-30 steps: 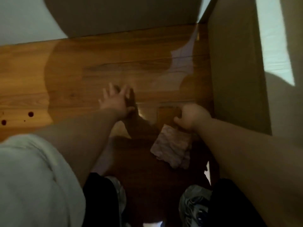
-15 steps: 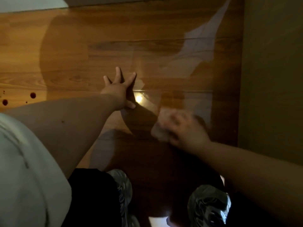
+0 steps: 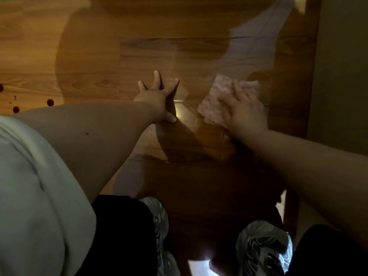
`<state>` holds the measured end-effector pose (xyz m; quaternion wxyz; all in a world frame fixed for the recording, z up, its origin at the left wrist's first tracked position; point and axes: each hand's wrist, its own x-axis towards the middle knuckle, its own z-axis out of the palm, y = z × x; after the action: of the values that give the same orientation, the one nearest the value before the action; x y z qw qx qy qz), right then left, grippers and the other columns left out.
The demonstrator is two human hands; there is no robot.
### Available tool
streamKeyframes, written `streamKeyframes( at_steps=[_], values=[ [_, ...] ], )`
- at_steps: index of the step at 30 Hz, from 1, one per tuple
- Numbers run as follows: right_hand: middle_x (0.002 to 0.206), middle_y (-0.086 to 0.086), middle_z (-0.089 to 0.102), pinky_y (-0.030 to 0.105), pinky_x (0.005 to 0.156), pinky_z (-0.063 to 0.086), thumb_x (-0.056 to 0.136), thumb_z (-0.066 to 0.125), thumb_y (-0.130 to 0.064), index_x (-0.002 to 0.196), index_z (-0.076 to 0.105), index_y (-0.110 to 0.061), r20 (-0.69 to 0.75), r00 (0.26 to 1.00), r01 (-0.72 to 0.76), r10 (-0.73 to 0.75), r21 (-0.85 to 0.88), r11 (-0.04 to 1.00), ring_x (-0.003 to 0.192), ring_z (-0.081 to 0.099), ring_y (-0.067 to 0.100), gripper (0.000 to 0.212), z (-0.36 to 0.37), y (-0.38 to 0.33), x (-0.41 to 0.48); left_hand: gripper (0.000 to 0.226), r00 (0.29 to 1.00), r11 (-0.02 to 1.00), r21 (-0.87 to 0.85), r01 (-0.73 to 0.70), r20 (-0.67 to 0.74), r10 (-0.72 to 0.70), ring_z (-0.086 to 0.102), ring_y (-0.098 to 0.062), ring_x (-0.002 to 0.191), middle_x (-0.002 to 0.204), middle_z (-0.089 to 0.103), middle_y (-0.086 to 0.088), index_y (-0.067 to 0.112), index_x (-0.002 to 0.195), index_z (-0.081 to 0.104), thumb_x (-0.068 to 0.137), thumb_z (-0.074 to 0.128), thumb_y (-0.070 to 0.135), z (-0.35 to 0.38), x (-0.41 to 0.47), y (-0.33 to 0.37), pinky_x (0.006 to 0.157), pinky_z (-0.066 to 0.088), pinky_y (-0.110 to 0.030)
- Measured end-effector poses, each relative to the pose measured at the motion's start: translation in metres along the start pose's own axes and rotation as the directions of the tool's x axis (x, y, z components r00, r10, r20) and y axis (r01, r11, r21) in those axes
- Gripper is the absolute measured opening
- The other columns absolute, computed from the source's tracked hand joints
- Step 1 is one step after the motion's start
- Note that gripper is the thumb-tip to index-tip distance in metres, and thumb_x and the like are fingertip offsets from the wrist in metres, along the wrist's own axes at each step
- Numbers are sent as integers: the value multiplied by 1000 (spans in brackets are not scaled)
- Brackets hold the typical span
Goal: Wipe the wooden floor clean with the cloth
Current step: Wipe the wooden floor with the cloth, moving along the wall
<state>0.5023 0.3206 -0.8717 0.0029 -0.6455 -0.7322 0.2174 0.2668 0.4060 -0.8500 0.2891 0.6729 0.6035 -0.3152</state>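
Observation:
A pinkish-white cloth (image 3: 219,96) lies flat on the glossy wooden floor (image 3: 139,46). My right hand (image 3: 244,110) presses down on it with fingers laid over the cloth, which sticks out beyond the fingertips and to the left. My left hand (image 3: 157,96) rests flat on the floor boards just left of the cloth, fingers spread. Several dark red spots (image 3: 50,102) sit on the floor at the far left.
A tall brown wall or furniture side (image 3: 342,66) bounds the floor on the right. My knees in dark trousers and two grey patterned shoes (image 3: 262,248) are at the bottom. A pale sleeve fills the lower left. A bright glare patch shines between my hands.
My right hand has pushed the cloth forward and to the right across the boards, now lying flat on top of it. The left hand stays planted on the floor.

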Motion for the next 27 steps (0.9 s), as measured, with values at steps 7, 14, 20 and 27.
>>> streamKeyframes(
  at_steps=[7,14,20,27],
  values=[
    [162,2,5,59,113,14,98,45,-31,148,36,-27,617,502,668,-606,167,725,147,-1,29,51,78,-111,-129,90,971,995,52,88,-229,-73,24,-41,138,159,17,-3,42,151,14,82,73,41,-19,-4,-52,103,37,-53],
    [163,1,8,50,117,-1,100,39,-41,150,29,-35,400,689,666,-605,-19,745,149,8,24,52,50,-57,-50,92,969,948,-223,228,-46,-244,4,-50,142,160,-19,2,51,148,-3,86,65,49,3,-7,-75,111,26,-52],
    [162,15,-1,54,115,6,98,40,-40,154,15,-34,154,988,37,-18,-126,991,147,7,37,62,5,-50,44,102,938,929,-262,263,-157,-310,14,-39,144,162,0,3,37,152,8,77,78,38,19,-22,-96,107,32,-57],
    [163,-7,8,53,119,1,98,46,-34,142,44,-32,704,120,903,-700,216,371,148,2,24,44,49,-108,-63,102,883,751,-524,401,3,-469,-4,-53,141,160,-18,-2,41,151,-4,82,69,51,38,-28,-104,110,24,-56]
  ],
)
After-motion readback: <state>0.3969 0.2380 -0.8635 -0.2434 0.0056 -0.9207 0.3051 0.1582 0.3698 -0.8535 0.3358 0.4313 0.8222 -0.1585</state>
